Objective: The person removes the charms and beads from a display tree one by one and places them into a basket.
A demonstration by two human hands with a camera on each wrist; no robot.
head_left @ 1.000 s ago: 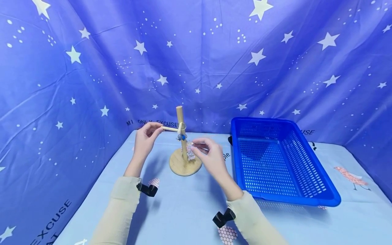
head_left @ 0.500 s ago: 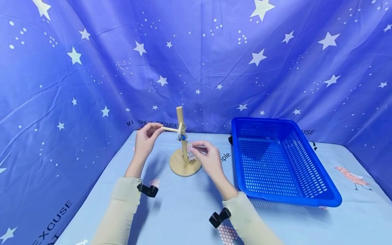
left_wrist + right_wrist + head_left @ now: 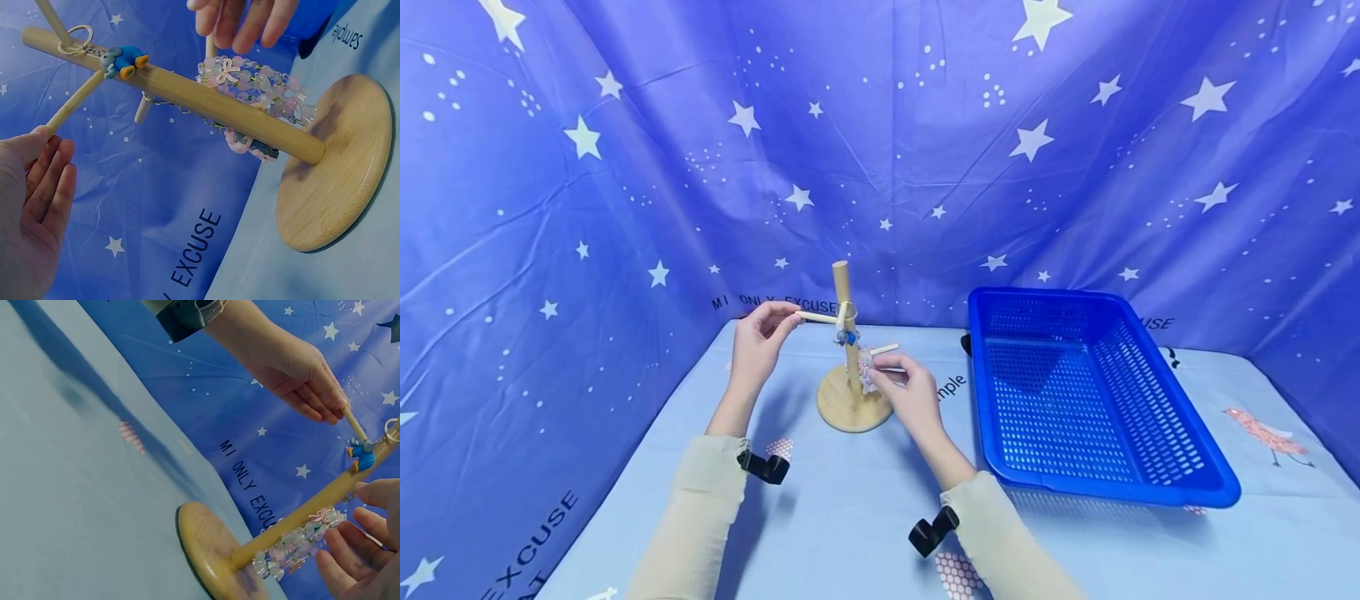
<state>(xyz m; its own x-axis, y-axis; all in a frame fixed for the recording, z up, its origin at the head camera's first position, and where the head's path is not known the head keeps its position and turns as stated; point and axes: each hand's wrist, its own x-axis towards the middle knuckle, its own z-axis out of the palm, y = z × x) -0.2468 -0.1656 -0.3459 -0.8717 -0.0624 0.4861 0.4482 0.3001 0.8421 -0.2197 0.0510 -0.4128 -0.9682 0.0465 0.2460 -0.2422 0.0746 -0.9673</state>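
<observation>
A wooden stand with a round base [image 3: 842, 414] and pegs stands upright on the table. My left hand [image 3: 754, 346] pinches the end of its left peg [image 3: 818, 317]. A blue figure keychain [image 3: 127, 60] hangs by a metal ring close to the post. Pink and clear beaded bracelets [image 3: 250, 81] hang from another peg, lower on the post. Beside these beads is my right hand [image 3: 912, 390]; in the right wrist view its fingers are apart and loosely bent, with nothing visibly held. A pink and dark charm [image 3: 250, 145] hangs behind the post in the left wrist view.
A blue perforated basket [image 3: 1105, 492] stands to the right of the stand. Behind the table hangs a blue curtain [image 3: 880, 150] with stars. A light blue cloth [image 3: 820, 517] covers the table.
My right hand has moved slightly down and left, away from the peg above the beads, whose end now shows. My left hand keeps its pinch on the left peg.
</observation>
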